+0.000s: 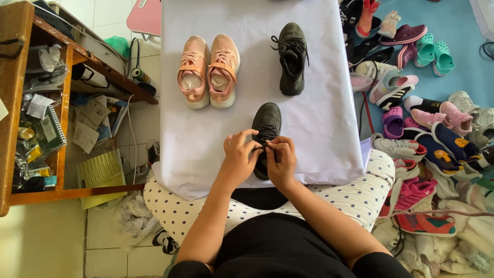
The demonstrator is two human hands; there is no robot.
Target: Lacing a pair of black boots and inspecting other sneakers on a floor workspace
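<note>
Both hands are busy over a dark grey shoe (267,119) that lies at the near edge of the worktop (324,128), its toe pointing away from the person and its heel end hidden under their fingers. The left hand (239,154) is curled in from the side, its fingertips closed on the laces (265,132) at the middle of the shoe, and the right hand (280,159) meets it there, thumb and forefinger pinched on the same bit of lace, so the two hands touch just above the shoe's tongue. The worktop is covered with a pale sheet that hangs down over the person's knees, which are in white trousers with dark dots (360,198). Further back on the sheet sits the matching dark shoe (292,59), laces loose and its opening gaping, well apart from the one being handled. To the left of it a pair of pink shoes (208,69) stands side by side, touching each other. On the floor to the right lies a big heap of mixed shoes and clogs (422,128), pink, purple, green and white. To the left stands a wooden shelf unit (13,103) crammed with papers and odds and ends.
</note>
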